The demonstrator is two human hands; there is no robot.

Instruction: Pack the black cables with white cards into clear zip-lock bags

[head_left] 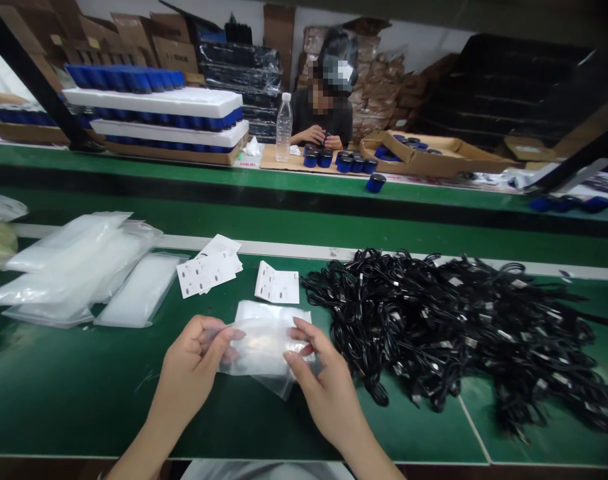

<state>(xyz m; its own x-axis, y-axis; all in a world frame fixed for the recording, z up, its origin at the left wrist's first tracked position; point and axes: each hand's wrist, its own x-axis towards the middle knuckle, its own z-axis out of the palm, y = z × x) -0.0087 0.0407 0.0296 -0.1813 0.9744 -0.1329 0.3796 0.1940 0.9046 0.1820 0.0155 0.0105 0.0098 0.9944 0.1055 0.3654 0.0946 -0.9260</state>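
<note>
Between my two hands is a clear plastic bag, held above the green table near its front edge. My left hand pinches the bag's left side, thumb on top. The thumb and fingers of my right hand grip its right side. Under or behind the bag shows more white, filmy plastic; I cannot tell whether it is a second bag. Just beyond my hands stands a folded white printed leaflet. Left of it lie several more printed leaflets, overlapping.
Stacks of clear bags lie at left. A large heap of black cables covers the right side. Across the raised green ledge, a person handles a small dark part beside blue-black cylinders, a bottle and foam trays.
</note>
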